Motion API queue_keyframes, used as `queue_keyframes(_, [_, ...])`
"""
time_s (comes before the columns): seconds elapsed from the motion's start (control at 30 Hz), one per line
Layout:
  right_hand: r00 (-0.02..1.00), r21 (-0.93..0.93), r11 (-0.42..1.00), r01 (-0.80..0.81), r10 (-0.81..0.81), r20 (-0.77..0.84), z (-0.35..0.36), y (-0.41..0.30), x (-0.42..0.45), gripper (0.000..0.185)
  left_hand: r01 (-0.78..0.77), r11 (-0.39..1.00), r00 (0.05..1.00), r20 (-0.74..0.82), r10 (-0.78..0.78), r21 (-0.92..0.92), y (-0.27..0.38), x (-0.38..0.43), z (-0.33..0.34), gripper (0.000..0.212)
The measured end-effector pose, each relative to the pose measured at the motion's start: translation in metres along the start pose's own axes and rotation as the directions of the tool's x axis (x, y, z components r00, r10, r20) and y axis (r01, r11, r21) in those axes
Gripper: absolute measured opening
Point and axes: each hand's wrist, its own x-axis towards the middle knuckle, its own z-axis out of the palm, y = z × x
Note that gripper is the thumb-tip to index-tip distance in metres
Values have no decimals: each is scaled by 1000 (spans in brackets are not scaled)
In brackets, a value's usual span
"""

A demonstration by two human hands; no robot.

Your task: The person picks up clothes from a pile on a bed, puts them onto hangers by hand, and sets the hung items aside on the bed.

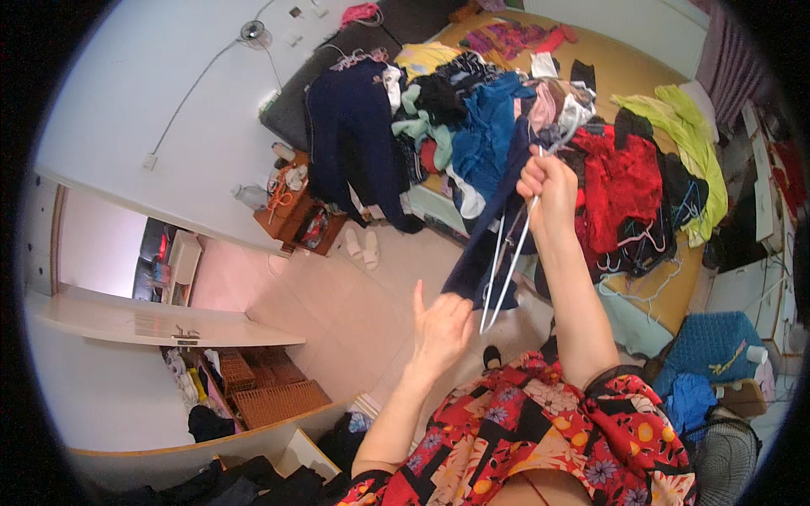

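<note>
A white clothes hanger [520,258] is in my right hand [550,190], gripped near its neck, with its long sides slanting down towards me. My left hand [441,326] has its fingers curled around the lower part of a dark navy garment [473,265], thumb sticking up. That garment stretches up past the hanger to the bed, and its upper end is partly hidden by my right hand and the pile. Whether the cloth passes through the hanger, I cannot tell. Just beyond lie a blue garment [490,129] and a red garment [623,183].
On the bed [633,76] clothes are heaped, with navy trousers [354,126] hanging over its edge. Loose hangers [639,284] lie at the right. A wooden nightstand [269,221], slippers [364,246], an open cabinet door [158,322] and a fan [728,458] stand around me.
</note>
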Motion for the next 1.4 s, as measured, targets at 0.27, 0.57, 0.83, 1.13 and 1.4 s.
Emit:
queue_keyframes(0.27, [999, 41, 998, 40, -41, 14, -11, 8, 20, 14, -252, 962, 966, -26, 256, 104, 19, -11, 14, 26])
queue_keyframes(0.57, [971, -419, 904, 91, -174, -165, -38, 22, 28, 21, -228, 969, 974, 17, 227, 92, 5, -12, 7, 12])
queue_keyframes(0.83, [884, -964, 204, 168, -463, 56, -82, 30, 61, 20, -425, 881, 893, 251, 372, 205, 2, 2, -23, 7])
queue_keyframes(1.13, [913, -813, 581, 49, -355, -199, -86, 19, 55, 19, -509, 838, 853, 248, 460, 196, 18, 11, -14, 10])
queue_keyframes(1.4, [876, -987, 98, 124, -479, 62, -69, 45, 33, 24, -516, 851, 847, 197, 493, 92, 36, 29, -15, 9])
